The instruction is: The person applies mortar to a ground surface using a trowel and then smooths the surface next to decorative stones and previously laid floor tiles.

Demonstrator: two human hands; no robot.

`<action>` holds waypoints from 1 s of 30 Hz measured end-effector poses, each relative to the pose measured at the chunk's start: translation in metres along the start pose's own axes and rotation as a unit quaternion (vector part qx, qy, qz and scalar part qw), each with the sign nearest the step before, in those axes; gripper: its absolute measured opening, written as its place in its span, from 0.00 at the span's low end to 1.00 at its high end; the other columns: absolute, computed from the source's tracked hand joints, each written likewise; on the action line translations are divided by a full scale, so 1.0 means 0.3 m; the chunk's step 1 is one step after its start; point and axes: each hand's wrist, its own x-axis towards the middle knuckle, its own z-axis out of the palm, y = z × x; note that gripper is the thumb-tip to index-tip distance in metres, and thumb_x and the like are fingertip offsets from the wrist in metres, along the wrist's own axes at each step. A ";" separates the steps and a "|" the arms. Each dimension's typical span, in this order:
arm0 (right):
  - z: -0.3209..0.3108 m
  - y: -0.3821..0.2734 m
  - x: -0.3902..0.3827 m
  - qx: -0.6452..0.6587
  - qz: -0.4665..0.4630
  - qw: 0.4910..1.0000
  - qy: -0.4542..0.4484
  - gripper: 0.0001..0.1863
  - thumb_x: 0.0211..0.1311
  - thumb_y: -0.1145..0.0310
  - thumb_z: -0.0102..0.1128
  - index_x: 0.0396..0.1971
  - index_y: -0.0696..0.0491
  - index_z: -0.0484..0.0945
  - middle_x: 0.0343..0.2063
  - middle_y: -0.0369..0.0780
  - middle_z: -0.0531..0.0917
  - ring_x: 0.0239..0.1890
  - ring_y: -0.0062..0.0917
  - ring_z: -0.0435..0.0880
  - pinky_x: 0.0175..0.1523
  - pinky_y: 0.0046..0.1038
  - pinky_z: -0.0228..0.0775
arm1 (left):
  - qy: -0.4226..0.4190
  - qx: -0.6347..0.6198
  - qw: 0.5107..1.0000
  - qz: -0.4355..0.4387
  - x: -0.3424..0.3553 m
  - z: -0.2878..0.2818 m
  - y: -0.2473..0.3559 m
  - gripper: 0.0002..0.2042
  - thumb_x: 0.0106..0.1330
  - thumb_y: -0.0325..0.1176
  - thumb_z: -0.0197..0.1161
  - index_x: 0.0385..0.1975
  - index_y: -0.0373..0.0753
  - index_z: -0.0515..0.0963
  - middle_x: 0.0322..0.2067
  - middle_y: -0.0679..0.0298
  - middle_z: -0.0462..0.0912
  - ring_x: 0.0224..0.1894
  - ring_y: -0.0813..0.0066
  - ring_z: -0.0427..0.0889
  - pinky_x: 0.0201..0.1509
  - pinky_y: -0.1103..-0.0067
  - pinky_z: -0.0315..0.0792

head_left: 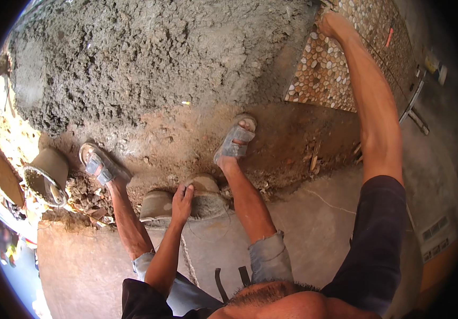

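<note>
My left hand (183, 198) is closed at the edge of a grey, cement-smeared bucket (206, 205) between my legs. A second grey bucket (156, 205) stands against it on the left. Far at the upper right, my right arm reaches out over a pebble-faced tile (319, 69). There my right hand (334, 25) is curled beside the tile's left edge. A thin strip of something shows at its fingers, cut off by the picture's top, and I cannot make out what it is. Wet grey mortar (170, 58) spreads in a rough bed left of the tile.
My sandalled feet stand on a strip of brown soil (176, 138) before the mortar. Another bucket (48, 173) with a wire handle is at the left. A concrete floor (314, 212) lies nearer. Metal bars (416, 106) and a red stick (389, 37) are at the right.
</note>
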 end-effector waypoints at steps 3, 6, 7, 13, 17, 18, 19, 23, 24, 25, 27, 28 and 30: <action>-0.030 -0.044 -0.050 0.020 0.032 0.999 -0.025 0.17 0.62 0.63 0.49 0.32 0.63 0.80 0.34 0.55 0.81 0.39 0.48 0.82 0.44 0.43 0.75 | 0.010 0.000 1.000 0.001 0.004 -0.006 -0.007 0.16 0.73 0.40 0.52 0.53 0.37 0.73 0.42 0.66 0.79 0.41 0.79 0.75 0.47 0.81 0.70; -0.148 -0.095 -0.119 0.044 0.081 0.989 -0.115 0.16 0.60 0.66 0.51 0.38 0.61 0.81 0.41 0.53 0.82 0.47 0.47 0.80 0.51 0.43 0.73 | 0.010 -0.039 0.999 -0.012 -0.014 0.004 0.003 0.16 0.72 0.41 0.52 0.53 0.37 0.73 0.42 0.66 0.79 0.41 0.79 0.76 0.47 0.80 0.70; -0.132 -0.086 -0.142 0.052 0.110 0.986 -0.113 0.15 0.60 0.67 0.50 0.38 0.61 0.81 0.42 0.53 0.82 0.47 0.47 0.80 0.51 0.43 0.73 | 0.002 -0.057 0.998 -0.021 -0.016 0.003 0.029 0.17 0.72 0.41 0.52 0.53 0.37 0.73 0.42 0.66 0.79 0.41 0.79 0.76 0.47 0.80 0.70; -0.042 -0.076 -0.022 0.066 0.138 0.985 -0.084 0.15 0.60 0.68 0.49 0.37 0.63 0.79 0.37 0.56 0.81 0.41 0.50 0.81 0.47 0.44 0.74 | 0.000 -0.077 0.997 -0.025 -0.012 -0.008 0.085 0.17 0.72 0.41 0.52 0.52 0.37 0.72 0.41 0.65 0.79 0.42 0.78 0.75 0.48 0.79 0.70; -0.043 -0.024 -0.023 0.058 0.075 0.995 -0.018 0.18 0.61 0.63 0.48 0.34 0.66 0.78 0.27 0.61 0.80 0.32 0.53 0.82 0.39 0.46 0.75 | 0.031 -0.043 0.998 0.015 -0.018 0.005 0.060 0.16 0.72 0.39 0.53 0.49 0.33 0.75 0.37 0.65 0.79 0.40 0.78 0.75 0.47 0.80 0.69; -0.104 -0.038 -0.035 0.060 0.067 0.996 0.015 0.18 0.61 0.63 0.49 0.33 0.66 0.78 0.27 0.61 0.80 0.32 0.53 0.82 0.39 0.45 0.75 | 0.030 -0.053 0.998 0.012 -0.003 0.007 0.079 0.16 0.72 0.39 0.52 0.49 0.33 0.75 0.37 0.65 0.79 0.40 0.78 0.76 0.47 0.80 0.70; -0.069 0.024 -0.072 0.047 0.041 0.998 -0.006 0.19 0.61 0.62 0.50 0.33 0.66 0.78 0.29 0.61 0.80 0.32 0.53 0.82 0.38 0.44 0.75 | 0.020 -0.061 0.998 0.007 -0.006 0.012 0.105 0.16 0.72 0.39 0.52 0.50 0.33 0.75 0.38 0.65 0.79 0.40 0.78 0.76 0.48 0.80 0.70; -0.083 -0.050 -0.143 0.055 0.134 0.985 -0.090 0.16 0.62 0.64 0.51 0.41 0.58 0.80 0.42 0.54 0.81 0.45 0.48 0.80 0.50 0.43 0.74 | 0.024 -0.094 0.995 -0.016 -0.035 0.015 0.108 0.16 0.72 0.38 0.52 0.50 0.32 0.74 0.38 0.64 0.79 0.41 0.77 0.77 0.49 0.80 0.70; -0.072 -0.065 -0.134 0.062 0.135 0.985 -0.083 0.16 0.62 0.64 0.50 0.41 0.57 0.80 0.42 0.54 0.81 0.45 0.48 0.81 0.49 0.44 0.74 | 0.025 -0.097 0.995 -0.018 -0.028 0.009 0.108 0.16 0.72 0.38 0.52 0.50 0.32 0.74 0.38 0.64 0.79 0.41 0.77 0.77 0.49 0.80 0.70; -0.066 -0.073 -0.134 0.067 0.138 0.985 -0.079 0.16 0.62 0.63 0.50 0.42 0.57 0.80 0.41 0.54 0.81 0.45 0.48 0.81 0.49 0.44 0.74 | 0.023 -0.098 0.995 -0.019 -0.019 0.003 0.118 0.16 0.72 0.38 0.52 0.50 0.32 0.74 0.38 0.64 0.79 0.41 0.77 0.77 0.49 0.80 0.70; -0.072 -0.073 -0.072 0.051 0.075 0.996 -0.012 0.18 0.63 0.62 0.49 0.34 0.64 0.79 0.31 0.57 0.80 0.35 0.50 0.81 0.42 0.44 0.75 | 0.023 -0.093 0.995 -0.017 -0.015 -0.006 0.115 0.16 0.72 0.38 0.52 0.50 0.32 0.74 0.38 0.64 0.79 0.41 0.77 0.77 0.49 0.80 0.70; -0.081 -0.054 -0.033 0.041 0.045 0.998 0.022 0.20 0.64 0.62 0.48 0.30 0.67 0.78 0.26 0.59 0.80 0.31 0.51 0.82 0.38 0.45 0.75 | 0.024 -0.085 0.996 -0.010 -0.010 -0.007 0.105 0.16 0.72 0.38 0.53 0.50 0.32 0.74 0.38 0.63 0.79 0.41 0.77 0.77 0.49 0.80 0.70; -0.095 0.014 0.009 0.033 0.026 0.998 -0.047 0.20 0.64 0.61 0.49 0.33 0.66 0.77 0.26 0.59 0.80 0.31 0.52 0.82 0.38 0.46 0.75 | 0.018 -0.078 0.997 -0.006 -0.015 0.003 0.095 0.16 0.72 0.39 0.53 0.50 0.32 0.74 0.38 0.63 0.79 0.41 0.77 0.77 0.49 0.80 0.70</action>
